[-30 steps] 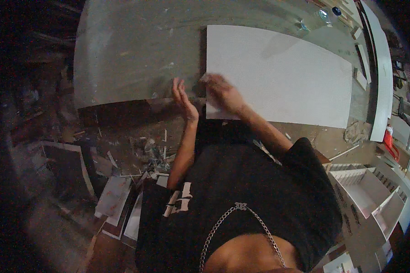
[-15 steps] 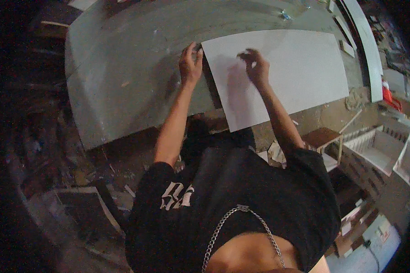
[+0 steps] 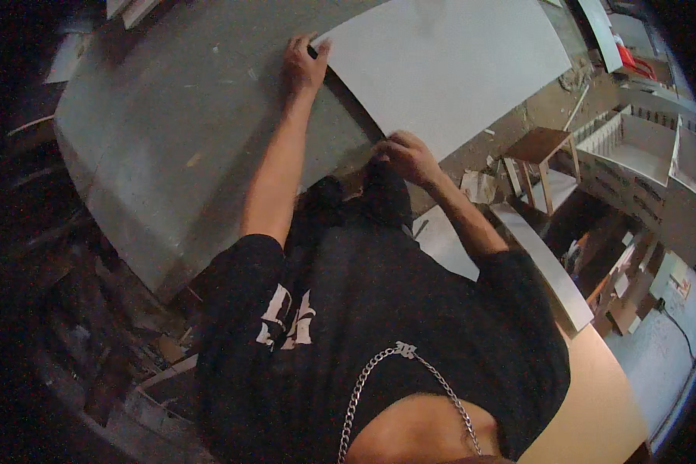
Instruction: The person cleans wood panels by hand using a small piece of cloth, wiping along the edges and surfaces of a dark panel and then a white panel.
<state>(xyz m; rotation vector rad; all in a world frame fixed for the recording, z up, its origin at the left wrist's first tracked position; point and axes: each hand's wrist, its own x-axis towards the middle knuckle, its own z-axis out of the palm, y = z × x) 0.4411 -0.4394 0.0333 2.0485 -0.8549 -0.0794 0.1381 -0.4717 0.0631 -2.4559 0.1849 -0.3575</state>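
Note:
A large white board (image 3: 448,69) lies on the grey-green work table (image 3: 201,100). At the board's far left corner is my left hand (image 3: 307,66), its fingers curled round a small dark thing (image 3: 312,52) whose kind I cannot make out; the thumb is against or just beside the board's edge. My right hand (image 3: 411,158) is closed at the near left corner of the board, fingertips bent down by the edge. What those fingers hold, if anything, is hidden. A dark strip, shadow or edge, runs along the board's left side between both hands.
Right of me stand a small brown-topped stool (image 3: 541,145) and a white open crate (image 3: 634,143). A long white panel (image 3: 545,267) and a light wood surface (image 3: 603,387) lie close on my right. Something red (image 3: 634,63) is at the far right.
My right hand has come down from above the board to its near left corner. My left hand stays by the far left corner. The view has shifted, so the board appears higher.

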